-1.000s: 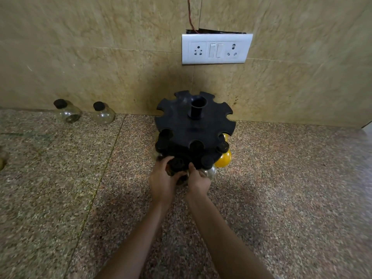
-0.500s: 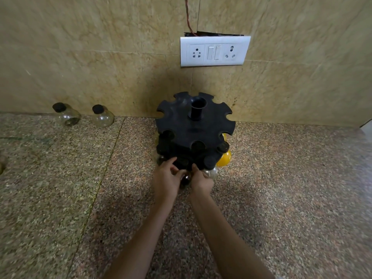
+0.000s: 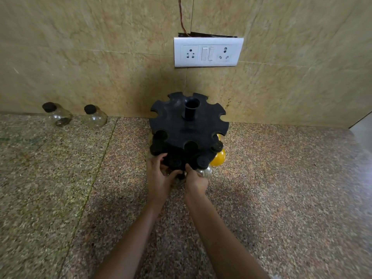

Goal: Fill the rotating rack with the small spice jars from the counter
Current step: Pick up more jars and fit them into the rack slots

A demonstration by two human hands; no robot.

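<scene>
The black rotating rack [image 3: 188, 128] stands on the counter against the wall, its top disc notched and empty. Several jars with black caps hang in the lower tier, among them a yellow-filled jar [image 3: 218, 160] at the right and a clear one [image 3: 205, 171] beside it. My left hand [image 3: 159, 176] and my right hand [image 3: 196, 181] both grip a small clear jar [image 3: 177, 179] at the rack's front lower slot; the jar is mostly hidden by my fingers. Two clear jars with black caps, one [image 3: 57, 115] and another [image 3: 94, 116], stand at the wall on the left.
A white socket and switch plate [image 3: 208, 51] is on the tiled wall above the rack, with a red wire running up from it. The speckled granite counter [image 3: 281, 188] stretches to both sides. A pale surface edge [image 3: 364, 129] shows at the far right.
Both hands stay at the rack's front lower slot with the jar between them. My fingers have shifted slightly in toward the rack. The two jars at the left have not moved.
</scene>
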